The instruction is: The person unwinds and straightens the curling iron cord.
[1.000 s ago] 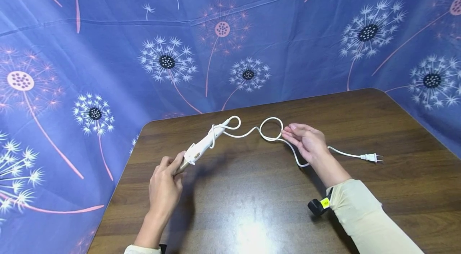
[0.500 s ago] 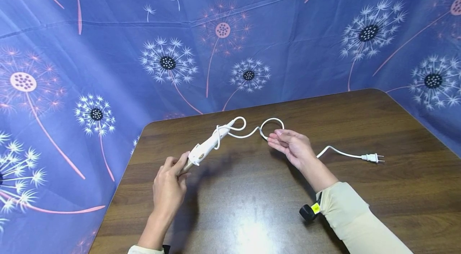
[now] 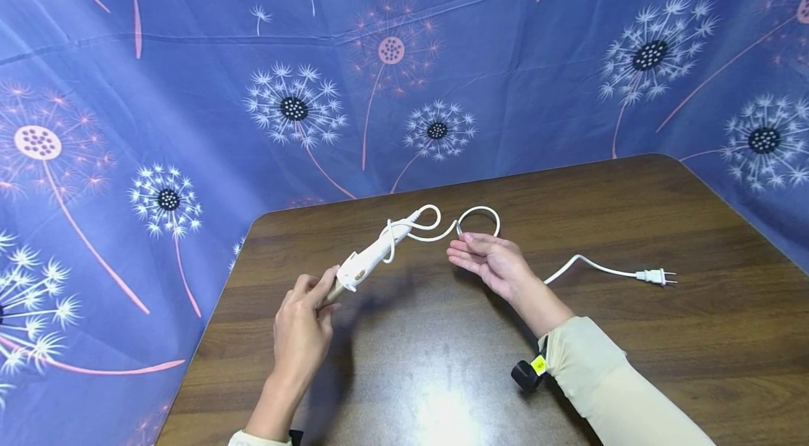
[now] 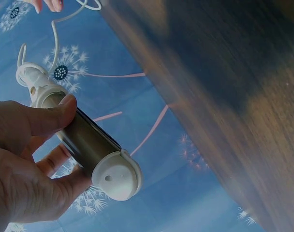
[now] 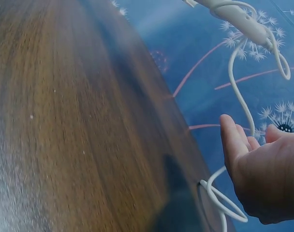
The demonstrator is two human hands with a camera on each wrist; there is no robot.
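I watch the left hand (image 3: 302,333) pinch the curling iron (image 3: 368,258) by its barrel (image 4: 86,135), left of centre over the table (image 3: 404,362), probably so the handle, looped in cord (image 3: 607,268), stays exposed, pointing far right. The right hand (image 3: 502,270) has fingers extended beside the cord, perhaps guiding it; I can't tell whether they touch. The plug (image 3: 654,277) lies right, leaving slack.

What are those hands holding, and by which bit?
The left hand holds a curling iron by its barrel; I can't tell whether the right hand grips the cord.
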